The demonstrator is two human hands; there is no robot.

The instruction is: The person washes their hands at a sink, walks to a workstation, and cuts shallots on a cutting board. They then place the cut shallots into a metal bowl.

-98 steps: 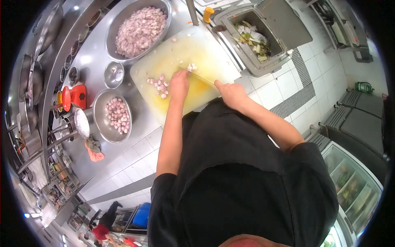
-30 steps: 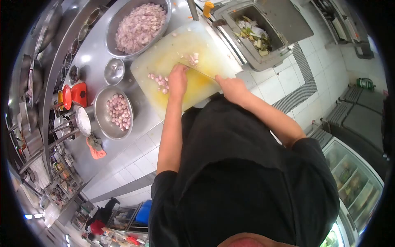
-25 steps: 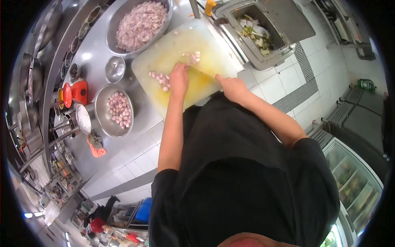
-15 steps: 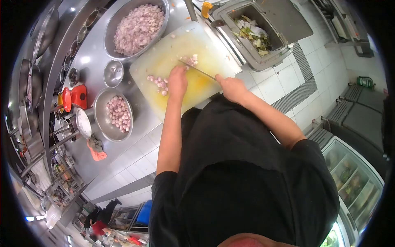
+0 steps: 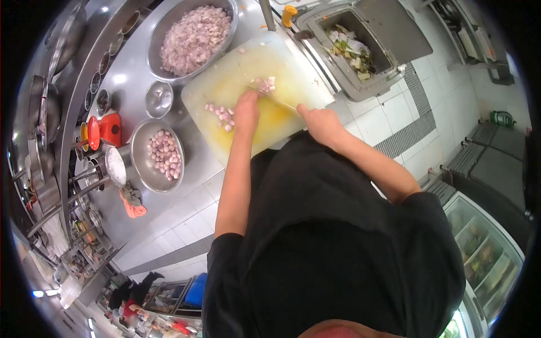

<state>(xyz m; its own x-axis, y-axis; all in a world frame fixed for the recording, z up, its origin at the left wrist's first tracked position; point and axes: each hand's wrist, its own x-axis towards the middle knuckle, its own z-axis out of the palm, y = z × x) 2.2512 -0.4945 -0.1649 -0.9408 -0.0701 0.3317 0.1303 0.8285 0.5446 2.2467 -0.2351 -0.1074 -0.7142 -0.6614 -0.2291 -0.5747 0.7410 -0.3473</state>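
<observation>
1. Right now the knife [image 5: 277, 101] is lying low over the yellow-stained cutting board [image 5: 236, 73], its handle wrapped in the closed fingers of the right hand [image 5: 320, 122] at the board's near right edge.
2. Its blade is running from that hand up and to the left toward the left hand [image 5: 247, 110], so its long axis is slanting across the board with the tip pointing away from the person.
3. The left hand is pressing down on the board just beside the blade's far end; its fingers are curled, and I cannot tell what is under them.
4. A small heap of cut shallot pieces [image 5: 265, 84] is sitting just beyond the blade tip, and a cluster of whole peeled shallots [image 5: 222, 114] is lying just left of the left hand.
5. Compared with half a second ago, the blade is showing shorter and lower against the board, while both hands are keeping nearly the same places.
6. Further out on the steel worktop [image 5: 121, 73], a large bowl of chopped shallots [image 5: 194, 36] is standing beyond the board, a medium bowl of whole shallots [image 5: 160, 155] to its left, and a small empty-looking bowl [image 5: 158, 99] between them.
7. An open waste bin [image 5: 352, 48] with vegetable trimmings is standing just right of the board.
</observation>
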